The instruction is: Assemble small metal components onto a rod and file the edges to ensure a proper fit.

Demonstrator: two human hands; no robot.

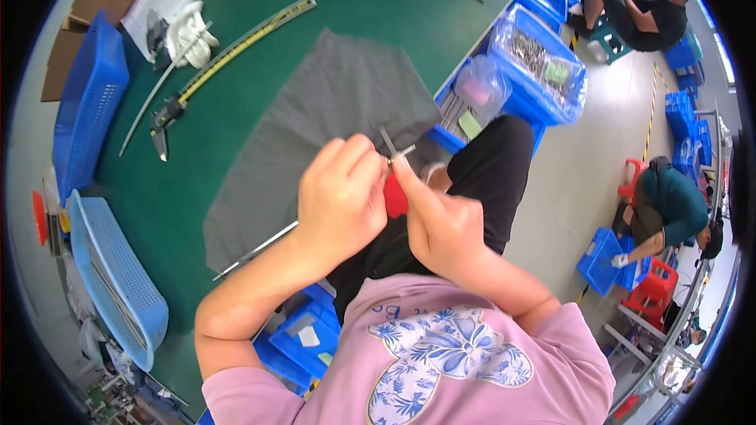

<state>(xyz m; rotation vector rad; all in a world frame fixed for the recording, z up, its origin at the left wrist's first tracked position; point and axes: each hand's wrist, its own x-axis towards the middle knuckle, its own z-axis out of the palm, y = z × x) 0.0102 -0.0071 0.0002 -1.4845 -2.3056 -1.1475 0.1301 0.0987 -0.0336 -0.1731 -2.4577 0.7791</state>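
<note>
**A:** Head view first: what have your hands got?

**B:** Your left hand point(340, 197) is curled into a loose fist, its fingertips pinched on a small thin metal piece point(390, 144) that sticks up between both hands. Your right hand point(441, 224) meets it there, forefinger stretched up along the piece and touching its lower end, so both hands close on the same part. Something red point(395, 197) shows in the gap between your palms; you cannot tell what it is.

**A:** And where is that piece relative to the bench?

**B:** It sits just over the near edge of the green table point(370, 0), right at the corner of the grey fabric sheet point(315, 142) spread there. A thin metal rod point(256, 252) runs out from under your left wrist across the fabric's lower edge.

**A:** Further out?

**B:** A long ruler point(252, 38) lies diagonally above the fabric, with a slim rod point(157, 94) beside it. Blue baskets point(87, 102) stand at the table's left, blue bins point(543, 71) with bagged parts on the right. Two people point(669, 205) sit on the floor farther right.
</note>
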